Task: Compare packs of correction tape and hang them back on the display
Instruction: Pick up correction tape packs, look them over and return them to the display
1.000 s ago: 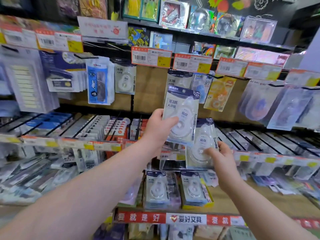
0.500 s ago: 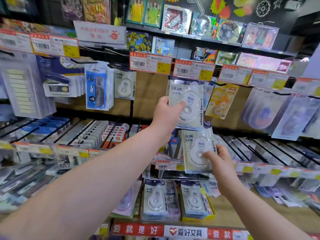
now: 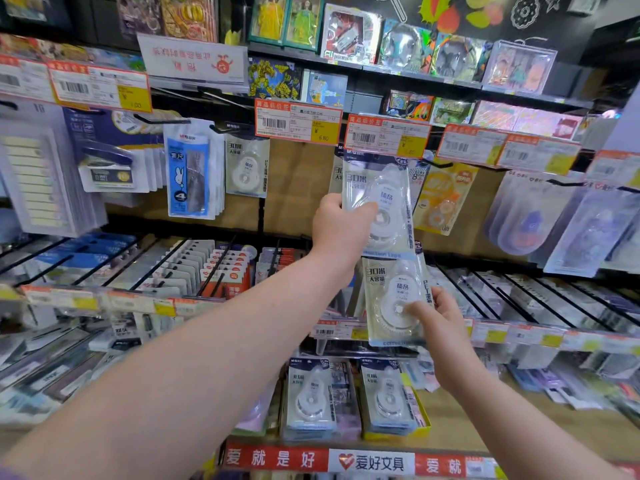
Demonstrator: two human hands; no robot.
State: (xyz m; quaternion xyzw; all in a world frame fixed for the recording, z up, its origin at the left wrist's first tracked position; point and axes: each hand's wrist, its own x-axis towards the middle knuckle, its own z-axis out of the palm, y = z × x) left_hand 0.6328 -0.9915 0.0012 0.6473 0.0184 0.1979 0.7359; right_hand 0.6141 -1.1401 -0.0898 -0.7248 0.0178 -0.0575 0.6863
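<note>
- While the left hand [image 3: 341, 230] grips the upper pack [image 3: 379, 195] by its left edge, thumb across the front, the top of that pack sits just under the price tag [image 3: 387, 137], right at the display row.
- Right hand [image 3: 441, 322] pinches the lower pack [image 3: 393, 292] at its right edge, thumb on the clear blister. It is held lower down, and its top meets the foot of the upper pack; touching or merely overlapping, cannot tell.
- Hands apart, one above the other, each clamped on its own pack.
- Both packs upright, long axis vertical, printed face toward the camera.
- Key relation: the peg should lie just above and behind the top of the upper pack. The price tag hides it, and the hang hole is not visible either. A hanging pack [image 3: 337, 174] of the same kind shows just behind, to the left, so the peg is likely there.
- Judgement: left hand is the nearer, so the upper pack goes first. Lift its top to the peg tip, then push away from the body. The lower pack is well below the row and waits its turn.
- Risk: the tag blocks sight of the peg tip, so the hole may miss.
</note>
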